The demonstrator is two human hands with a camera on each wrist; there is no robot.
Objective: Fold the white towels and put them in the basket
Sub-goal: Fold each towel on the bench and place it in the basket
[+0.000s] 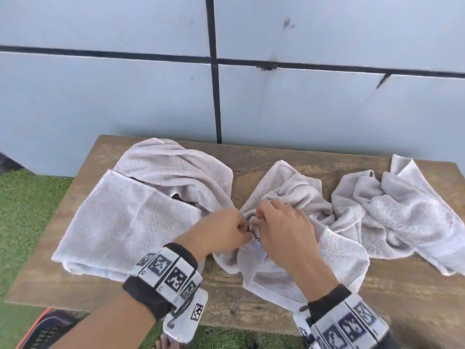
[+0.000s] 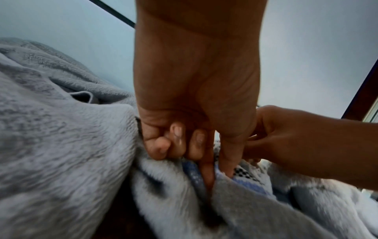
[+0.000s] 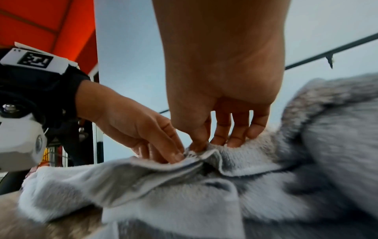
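Three white towels lie on a wooden table (image 1: 402,298). The middle towel (image 1: 289,192) is crumpled, and both hands meet at its near edge, beside a small checkered label (image 1: 254,236). My left hand (image 1: 244,229) pinches that hem between thumb and forefinger; in the left wrist view the left hand (image 2: 216,171) digs into the middle towel (image 2: 180,202). My right hand (image 1: 257,218) grips the same edge, and in the right wrist view the right hand (image 3: 212,143) pinches the hem of the middle towel (image 3: 184,202). No basket is in view.
A larger towel (image 1: 130,217), partly folded, covers the table's left half. Another crumpled towel (image 1: 402,210) lies at the right. A pale panelled wall (image 1: 302,96) stands right behind the table. Green turf (image 1: 22,210) lies to the left, with an orange and black object (image 1: 42,331) below.
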